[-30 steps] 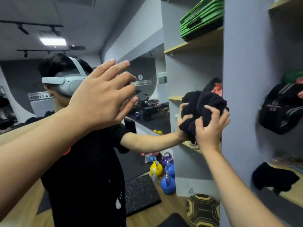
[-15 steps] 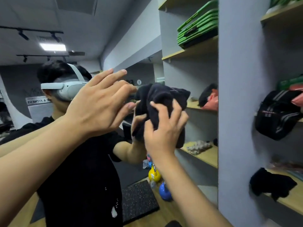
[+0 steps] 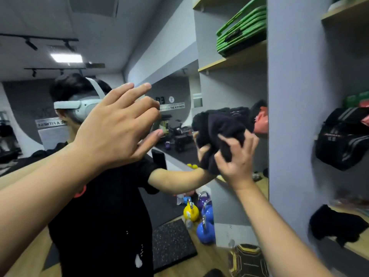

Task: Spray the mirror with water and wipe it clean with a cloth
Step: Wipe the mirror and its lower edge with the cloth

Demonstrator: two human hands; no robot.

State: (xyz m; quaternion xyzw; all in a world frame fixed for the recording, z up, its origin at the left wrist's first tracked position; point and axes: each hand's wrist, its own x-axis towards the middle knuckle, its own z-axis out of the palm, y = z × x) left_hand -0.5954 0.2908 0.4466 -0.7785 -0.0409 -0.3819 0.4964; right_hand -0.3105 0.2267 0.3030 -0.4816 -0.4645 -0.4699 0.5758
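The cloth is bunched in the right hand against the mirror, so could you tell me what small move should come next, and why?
Probably sweep the black cloth sideways across the mirror: the right hand grips it against the glass near the right edge, while the left hand stays open with fingers spread.

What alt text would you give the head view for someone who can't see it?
A right hand presses a bunched black cloth against a mirror, while the left hand rests open beside it. Shelves stand to the right.
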